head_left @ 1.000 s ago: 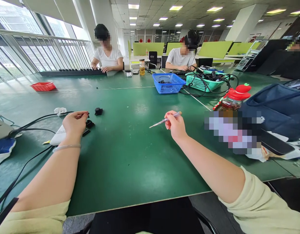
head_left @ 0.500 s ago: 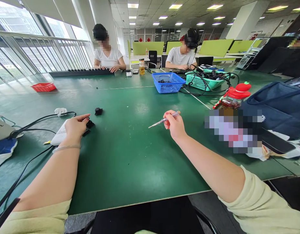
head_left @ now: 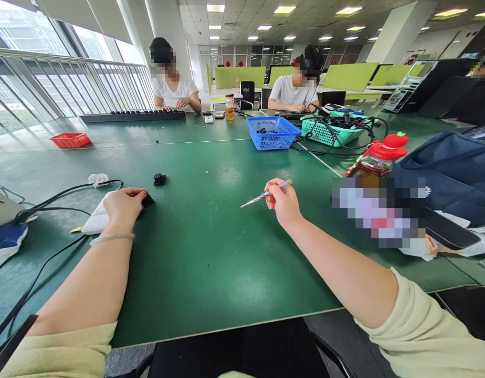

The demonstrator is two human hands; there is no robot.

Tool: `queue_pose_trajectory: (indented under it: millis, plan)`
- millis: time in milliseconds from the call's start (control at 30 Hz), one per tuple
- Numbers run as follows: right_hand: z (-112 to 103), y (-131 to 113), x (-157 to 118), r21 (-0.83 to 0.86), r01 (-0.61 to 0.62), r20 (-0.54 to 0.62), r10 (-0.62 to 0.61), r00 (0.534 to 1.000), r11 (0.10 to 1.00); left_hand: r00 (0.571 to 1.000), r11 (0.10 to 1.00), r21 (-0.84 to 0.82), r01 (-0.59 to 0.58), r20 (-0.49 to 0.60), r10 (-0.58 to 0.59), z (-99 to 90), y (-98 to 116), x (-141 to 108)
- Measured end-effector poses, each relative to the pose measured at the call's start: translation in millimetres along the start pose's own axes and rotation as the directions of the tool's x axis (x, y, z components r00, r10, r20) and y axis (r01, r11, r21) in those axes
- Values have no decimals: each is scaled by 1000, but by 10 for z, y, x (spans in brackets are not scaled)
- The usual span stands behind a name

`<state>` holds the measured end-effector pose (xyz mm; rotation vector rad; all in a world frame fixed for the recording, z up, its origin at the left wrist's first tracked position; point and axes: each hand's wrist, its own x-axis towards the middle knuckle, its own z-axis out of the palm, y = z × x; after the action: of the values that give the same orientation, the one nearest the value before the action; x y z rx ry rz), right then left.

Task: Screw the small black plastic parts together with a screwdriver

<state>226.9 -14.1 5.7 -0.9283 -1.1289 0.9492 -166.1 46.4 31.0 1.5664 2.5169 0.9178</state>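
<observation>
My right hand (head_left: 282, 203) is closed around the clear handle of a small screwdriver (head_left: 255, 200), its thin metal shaft pointing left above the green table (head_left: 211, 273). At the left, my left hand (head_left: 124, 209) has its fingers pinched on a small black part (head_left: 148, 201); the fingers hide much of its shape. Under and beside that wrist lies a flat white device (head_left: 96, 219), partly covered. Just beyond the left fingertips sits another small black part (head_left: 159, 179).
Black cables (head_left: 53, 202) run along the left side. Farther back are a red tray (head_left: 70, 140), a blue basket (head_left: 273, 136) and a green basket (head_left: 331, 134) with cables. A red-lidded bottle (head_left: 378, 157) and a dark blue bag (head_left: 447, 173) stand right. Two people sit opposite.
My left hand has shifted slightly right, its fingers closing down onto the black part. My right hand keeps the screwdriver in almost the same place.
</observation>
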Motion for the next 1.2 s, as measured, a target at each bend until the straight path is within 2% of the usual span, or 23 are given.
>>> queue_pose_trajectory:
  millis: [267, 800, 1200]
  plan:
    - [-13, 23, 2, 17, 1, 1, -1, 1000, 1000, 999, 996, -72, 50, 13, -49, -39, 61, -79]
    - [-11, 9, -2, -1, -18, 1, 18, 1000, 1000, 998, 974, -226, 36, 58, -24, 50, -26, 5]
    - [-9, 6, 4, -4, -6, 13, 6, 1000, 1000, 997, 990, -144, 1, 82, 10, -23, 27, -21]
